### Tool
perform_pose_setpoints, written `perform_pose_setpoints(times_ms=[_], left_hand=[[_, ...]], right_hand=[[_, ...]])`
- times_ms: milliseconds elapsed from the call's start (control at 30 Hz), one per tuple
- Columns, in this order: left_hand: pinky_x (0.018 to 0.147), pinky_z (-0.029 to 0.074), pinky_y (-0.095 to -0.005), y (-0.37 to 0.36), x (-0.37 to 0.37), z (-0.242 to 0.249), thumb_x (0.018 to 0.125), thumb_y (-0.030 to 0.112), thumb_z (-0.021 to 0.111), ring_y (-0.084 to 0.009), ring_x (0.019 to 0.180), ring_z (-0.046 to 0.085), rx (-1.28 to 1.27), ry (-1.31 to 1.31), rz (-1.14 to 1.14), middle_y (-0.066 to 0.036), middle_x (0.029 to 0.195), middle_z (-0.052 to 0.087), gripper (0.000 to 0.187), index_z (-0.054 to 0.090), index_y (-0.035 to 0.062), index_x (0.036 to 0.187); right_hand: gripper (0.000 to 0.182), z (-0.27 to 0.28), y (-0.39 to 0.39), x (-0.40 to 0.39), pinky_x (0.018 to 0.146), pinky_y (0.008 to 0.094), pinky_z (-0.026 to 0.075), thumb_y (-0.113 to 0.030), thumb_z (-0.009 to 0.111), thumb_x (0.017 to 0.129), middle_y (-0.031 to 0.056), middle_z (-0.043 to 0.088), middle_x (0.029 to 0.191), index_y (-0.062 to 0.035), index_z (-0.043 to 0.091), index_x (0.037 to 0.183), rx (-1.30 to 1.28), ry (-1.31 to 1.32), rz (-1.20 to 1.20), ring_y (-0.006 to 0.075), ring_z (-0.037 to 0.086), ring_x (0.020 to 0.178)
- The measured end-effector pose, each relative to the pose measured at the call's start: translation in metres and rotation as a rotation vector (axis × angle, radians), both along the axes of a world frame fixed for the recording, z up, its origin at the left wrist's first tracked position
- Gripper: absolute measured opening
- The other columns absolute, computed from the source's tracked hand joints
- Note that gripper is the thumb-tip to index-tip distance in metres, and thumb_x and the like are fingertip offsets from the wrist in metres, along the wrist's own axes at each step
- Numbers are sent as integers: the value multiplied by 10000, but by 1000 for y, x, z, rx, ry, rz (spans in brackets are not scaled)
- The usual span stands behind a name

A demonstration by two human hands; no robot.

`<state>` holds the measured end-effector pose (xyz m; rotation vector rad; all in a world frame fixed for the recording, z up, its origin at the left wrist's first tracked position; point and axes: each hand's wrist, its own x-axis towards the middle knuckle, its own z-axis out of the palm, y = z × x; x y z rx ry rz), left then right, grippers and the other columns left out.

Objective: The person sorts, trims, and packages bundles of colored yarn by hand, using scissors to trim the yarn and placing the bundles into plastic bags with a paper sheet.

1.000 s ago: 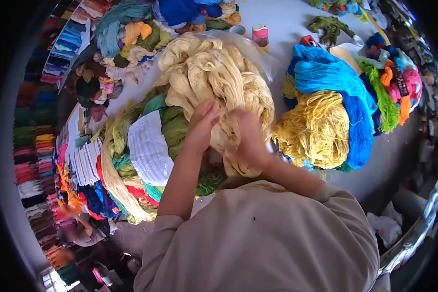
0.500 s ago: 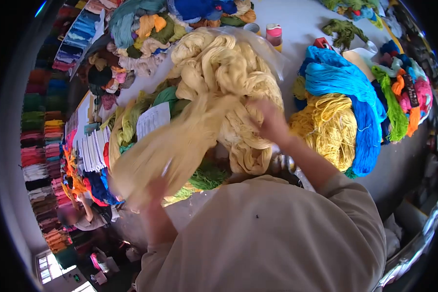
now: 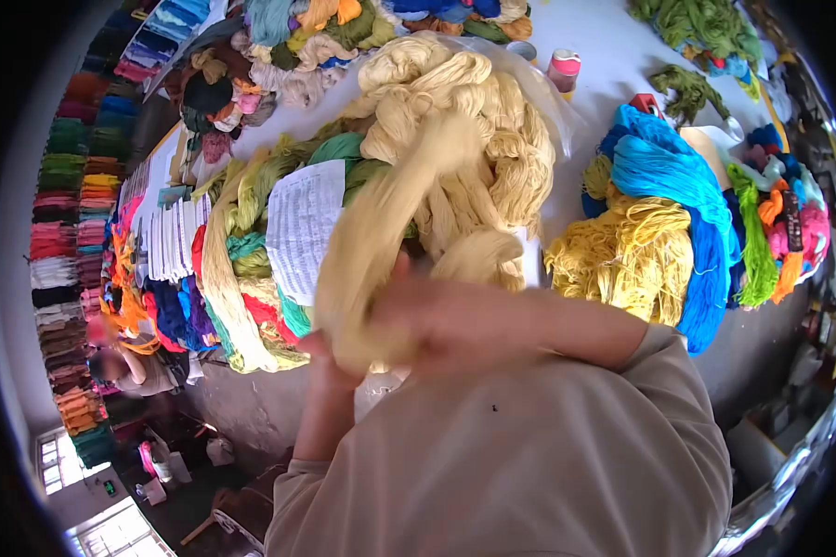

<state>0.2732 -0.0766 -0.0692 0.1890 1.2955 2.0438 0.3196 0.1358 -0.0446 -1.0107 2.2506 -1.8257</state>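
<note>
A long cream yarn skein (image 3: 367,223) stretches from the big pile toward my body, its near part smeared by motion. My left hand (image 3: 333,357) is closed around the near end of this skein, low in front of my chest. My right hand (image 3: 404,320) reaches across from the right and lies against the skein beside the left one. Its fingers are blurred and partly hidden by the yarn. Just beyond both hands rises the pile of cream yarn (image 3: 511,139), heaped in loose loops on a clear plastic sheet.
A printed paper sheet (image 3: 302,218) lies over green skeins on the left. To the right are yellow yarn (image 3: 636,246) and blue yarn (image 3: 664,158). A pink-banded jar (image 3: 564,70) stands behind. Another person (image 3: 135,369) is at the coloured yarn shelves, far left.
My right hand has left the cream pile and crossed leftward to the skein near my left hand. The skein has swung from a leftward slant to hang steeper, nearer my chest.
</note>
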Motion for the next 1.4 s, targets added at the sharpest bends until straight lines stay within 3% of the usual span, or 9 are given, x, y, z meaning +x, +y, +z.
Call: perform_pose_setpoints(times_ms=[133,300,533,667,800,1033,1167,1233,1400], left_hand=[[935,527,-400,-41,7,3,658,696,715,-250,1186,568,-17,89,138,-150,1333,526,1119,330,-4,1441],[924,530,-391,-126,24,12,713,611,704,-251,1150,587,-133,219,386,-155,1290,552,1002,360,-13,1418],[908,534,-379,-168,54,8,790,491,688,-252,1100,614,-264,239,575,-163,1229,588,839,402,-27,1385],[899,536,-372,-146,47,-23,834,422,679,-253,1071,629,-341,166,561,-168,1195,609,746,426,-34,1367],[910,526,-340,-93,32,-37,833,251,738,-223,1046,635,-120,130,364,-147,1129,633,627,462,-34,1319],[910,523,-340,-90,36,-35,844,272,730,-226,1046,637,-115,131,341,-156,1120,639,602,487,-36,1302],[909,521,-340,-121,46,-27,851,284,725,-228,1046,639,-166,147,424,-162,1116,643,590,502,-38,1292],[909,521,-340,-134,55,-22,854,290,723,-229,1046,639,-203,158,466,-164,1113,645,584,509,-39,1287],[909,519,-340,-157,70,-17,862,304,717,-231,1045,641,-263,164,531,-171,1107,649,570,528,-41,1274]], right_hand=[[329,-38,5,-1,828,367,530,-199,651,928,145,662,1149,-8,622,1194,-381,-256,366,243,656,999],[310,-187,52,-88,791,350,516,-259,683,886,81,681,965,7,635,1038,182,-558,-826,211,653,897],[562,-239,19,-151,872,358,507,-323,786,791,134,681,1075,4,596,1207,27,-759,-959,256,662,965],[152,-148,1,-100,683,250,513,-114,682,895,12,649,889,-34,637,1015,-399,-349,-657,103,603,767],[191,-34,-77,-42,781,398,490,-163,693,864,93,617,891,-44,590,972,-611,271,243,246,620,884],[232,-14,-58,-41,825,335,505,-171,622,962,147,639,1065,19,565,1082,-521,-152,663,221,636,975],[221,-114,2,-105,814,275,520,-200,641,948,74,686,902,-12,650,1063,-691,-756,-161,168,659,894],[311,-210,-8,-152,790,343,510,-316,681,891,103,687,890,-32,665,1014,169,-337,-1167,251,659,882],[385,-235,-13,-142,761,394,490,-295,728,810,147,646,879,-15,618,1050,323,-413,-930,313,628,849]])
